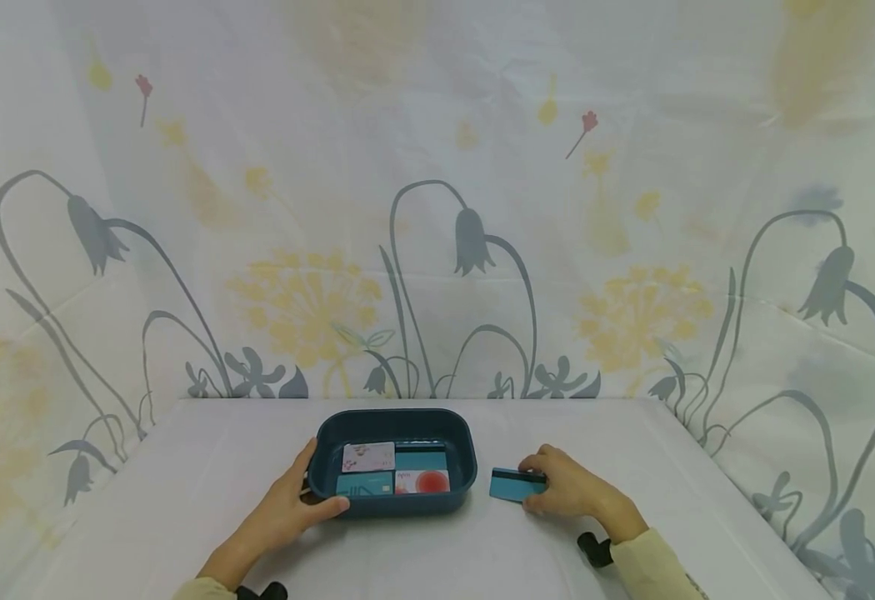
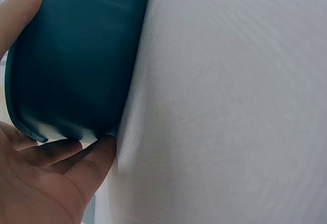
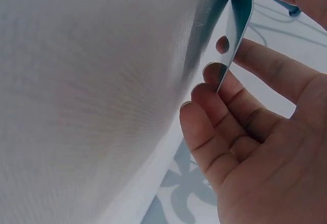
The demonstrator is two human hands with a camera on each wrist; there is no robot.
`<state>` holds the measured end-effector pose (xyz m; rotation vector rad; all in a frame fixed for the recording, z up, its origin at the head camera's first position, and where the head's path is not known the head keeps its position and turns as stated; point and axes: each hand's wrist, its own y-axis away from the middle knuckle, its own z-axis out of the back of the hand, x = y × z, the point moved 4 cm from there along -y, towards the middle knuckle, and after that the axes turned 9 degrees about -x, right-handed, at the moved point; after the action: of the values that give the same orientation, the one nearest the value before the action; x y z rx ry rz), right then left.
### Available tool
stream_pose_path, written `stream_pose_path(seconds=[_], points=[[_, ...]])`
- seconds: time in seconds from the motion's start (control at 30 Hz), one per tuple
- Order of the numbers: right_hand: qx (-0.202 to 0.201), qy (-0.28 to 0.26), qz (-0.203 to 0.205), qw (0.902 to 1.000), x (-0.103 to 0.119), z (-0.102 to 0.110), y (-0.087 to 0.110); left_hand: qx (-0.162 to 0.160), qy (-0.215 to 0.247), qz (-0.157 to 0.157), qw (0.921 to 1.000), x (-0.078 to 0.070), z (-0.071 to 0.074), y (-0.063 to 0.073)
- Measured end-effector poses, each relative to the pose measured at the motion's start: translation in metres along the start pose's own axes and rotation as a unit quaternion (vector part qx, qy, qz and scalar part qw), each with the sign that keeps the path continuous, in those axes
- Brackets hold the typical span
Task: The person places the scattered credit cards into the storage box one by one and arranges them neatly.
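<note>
A dark teal plastic box stands on the white table, with several cards lying flat inside. They are a pale flowered card, a blue card with a black stripe, a teal card and a white card with a red circle. My left hand grips the box's left end, thumb at the front wall and fingers against the side. Right of the box, my right hand pinches a blue bank card with a black stripe. One edge appears raised from the cloth in the right wrist view.
White cloth covers the table. Behind it hangs a curtain printed with grey and yellow flowers. A black strap piece sits at the right wrist, and another at the left.
</note>
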<state>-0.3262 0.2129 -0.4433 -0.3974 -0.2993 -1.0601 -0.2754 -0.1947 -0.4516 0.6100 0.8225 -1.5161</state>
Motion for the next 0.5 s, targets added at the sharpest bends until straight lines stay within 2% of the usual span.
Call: stream_pose_path(seconds=[0.5], points=[[-0.043,0.015,0.021,0.9987,-0.001,0.014,-0.003,-0.001,0.006,-0.007,1.0,-0.001,0.001,-0.001]])
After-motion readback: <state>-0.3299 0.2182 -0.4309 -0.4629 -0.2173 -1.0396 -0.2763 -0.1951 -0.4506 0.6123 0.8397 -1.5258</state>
